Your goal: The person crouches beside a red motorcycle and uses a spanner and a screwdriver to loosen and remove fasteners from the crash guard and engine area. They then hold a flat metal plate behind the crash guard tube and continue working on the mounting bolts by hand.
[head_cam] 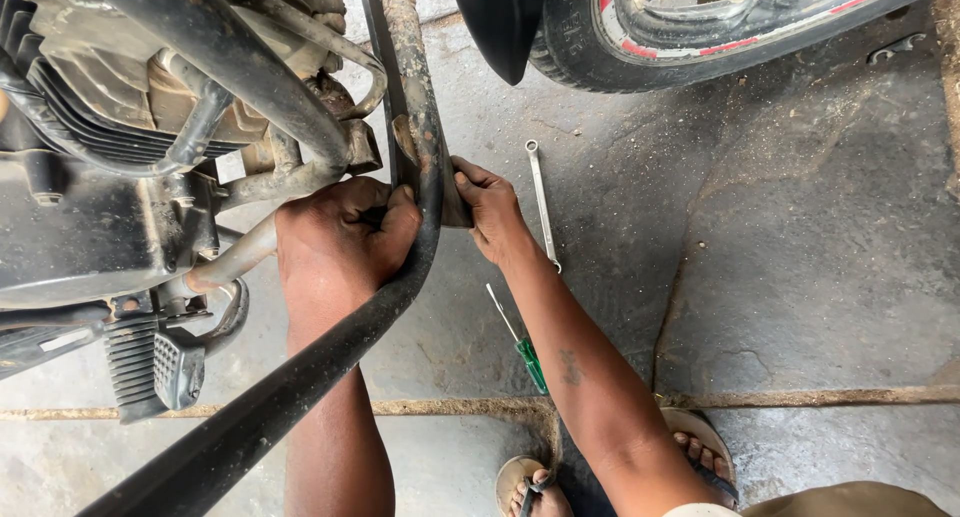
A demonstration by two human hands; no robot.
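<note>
At the bottom of the frame we see our two feet in sandals (pixel 700 447) on the concrete floor (pixel 800 277). Just above them, lower centre, lies one screwdriver (pixel 520 339) with a green handle, and beyond it, right of centre, one slim spanner (pixel 542 205), flat on the floor and clear of both hands.

At the middle of the frame both hands work on one bent metal guard bar (pixel 425 157), which runs from the lower left up to the top centre beside the motorcycle engine (pixel 110 127). Our left hand (pixel 345 239) is closed in a fist round the bar at its bend, fingers fully wrapped. Our right hand (pixel 490 209) presses on the bar's far side, thumb and fingers pinching a flat bracket there; how tightly, we cannot tell.

We judge the bar stiff, heavy steel, rusty and rough along the upper run, so not slippery; the bend offers the surest hold.

Farther off, upper left, sit the exhaust pipes and one ribbed footpeg (pixel 160 362); at upper right, one tyre (pixel 720 22) with a red-striped rim.
</note>
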